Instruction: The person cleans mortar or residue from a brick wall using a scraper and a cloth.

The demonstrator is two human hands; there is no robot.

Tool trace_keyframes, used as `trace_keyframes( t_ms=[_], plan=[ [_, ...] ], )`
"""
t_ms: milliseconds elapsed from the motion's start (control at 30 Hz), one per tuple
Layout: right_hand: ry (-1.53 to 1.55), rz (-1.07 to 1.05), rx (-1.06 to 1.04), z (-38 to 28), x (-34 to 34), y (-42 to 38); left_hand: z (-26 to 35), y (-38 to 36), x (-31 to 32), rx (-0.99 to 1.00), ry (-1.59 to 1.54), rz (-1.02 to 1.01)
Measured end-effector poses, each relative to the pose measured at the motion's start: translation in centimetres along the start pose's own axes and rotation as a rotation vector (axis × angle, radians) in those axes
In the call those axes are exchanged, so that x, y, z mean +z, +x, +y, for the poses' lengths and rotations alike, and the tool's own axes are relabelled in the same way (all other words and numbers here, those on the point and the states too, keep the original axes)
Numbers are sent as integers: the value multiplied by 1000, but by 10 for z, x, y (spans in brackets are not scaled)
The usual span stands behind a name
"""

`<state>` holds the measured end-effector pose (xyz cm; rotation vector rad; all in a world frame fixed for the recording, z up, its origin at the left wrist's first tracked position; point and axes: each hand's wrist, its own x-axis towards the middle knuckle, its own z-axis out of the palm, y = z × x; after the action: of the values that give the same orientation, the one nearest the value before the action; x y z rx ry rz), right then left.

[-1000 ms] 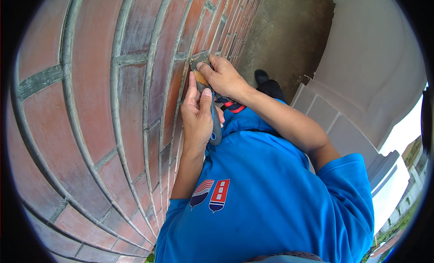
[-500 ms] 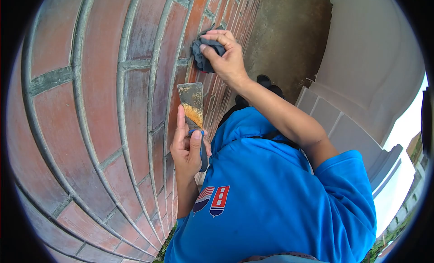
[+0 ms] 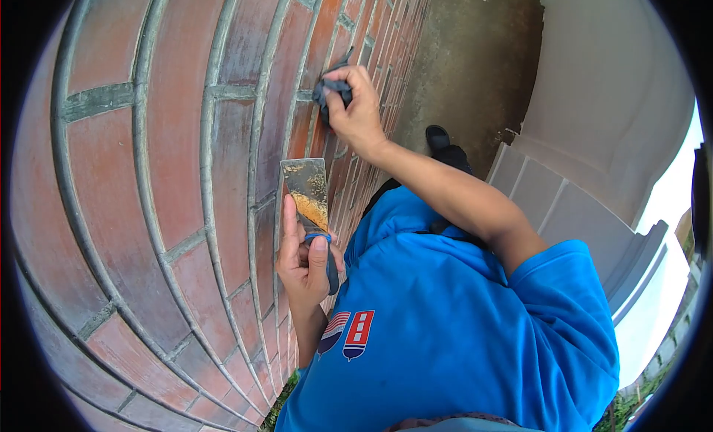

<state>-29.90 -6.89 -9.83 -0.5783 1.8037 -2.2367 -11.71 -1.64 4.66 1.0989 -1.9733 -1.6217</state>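
My left hand [image 3: 303, 265] is closed round the dark handle of a putty knife [image 3: 307, 188]. Its flat metal blade points up and away from me, with yellowish-brown residue over the lower part. The index finger lies along the blade's left edge and the thumb presses on the front. Farther up, my right hand [image 3: 360, 116] grips a crumpled dark grey cloth [image 3: 333, 98] against the brick wall [image 3: 174, 127]. The wall has reddish bricks with raised grey mortar joints. Part of the cloth is hidden by my fingers.
A concrete floor [image 3: 468, 68] runs along the wall's foot, with a dark shoe [image 3: 437, 138] on it. To the right stands a pale grey wall [image 3: 601, 98] with a ledge [image 3: 549, 198]. Some green plants [image 3: 281, 402] show at the bottom by the brick wall.
My right hand and the cloth have moved slightly down and left in view, and the cloth looks more bunched. The putty knife has shifted a little lower, still in my left hand.
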Motion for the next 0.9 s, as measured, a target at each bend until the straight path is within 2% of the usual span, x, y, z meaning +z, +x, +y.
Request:
trace_keyframes(
  t_ms=[100,200,333,367,467,533,600,667,767,833,900],
  plan=[
    [68,-342,-112,-9,-3,-64,-1,1,2,2,5,-8],
    [91,-336,-108,4,-4,-66,-4,1,0,25,11,-9],
    [-67,187,20,38,4,29,-9,-3,-7,34,40,29],
    [-134,267,-1,41,2,52,-8,-4,-5,23,27,34],
    [-257,336,168,56,9,61,-4,-7,1,8,6,44],
    [-253,216,59,62,21,9,-7,-4,1,8,12,30],
    [-162,0,51,60,19,-66,-8,0,2,8,23,19],
    [-127,-306,20,60,9,-122,-7,8,4,23,36,5],
    [-146,-146,131,68,10,-74,-3,11,5,48,46,0],
    [-208,151,192,82,15,-8,-5,7,4,44,37,-1],
    [-220,232,437,93,10,51,-9,2,1,40,34,-9]
  ],
)
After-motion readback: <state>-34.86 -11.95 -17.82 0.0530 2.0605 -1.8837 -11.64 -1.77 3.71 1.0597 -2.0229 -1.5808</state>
